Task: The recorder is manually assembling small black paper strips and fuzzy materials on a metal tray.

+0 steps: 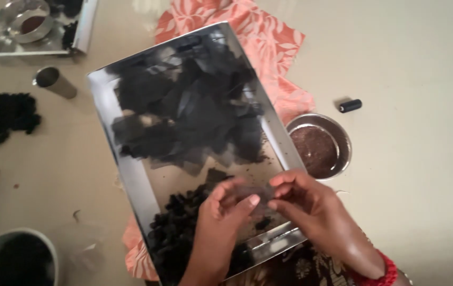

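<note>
Both hands, left hand (225, 207) and right hand (305, 202), are pinched together on one dark mesh piece (255, 191), held just above the tray's (131, 175) near end. The mesh pile (189, 114) lies beyond them, toward the tray's far end.
</note>
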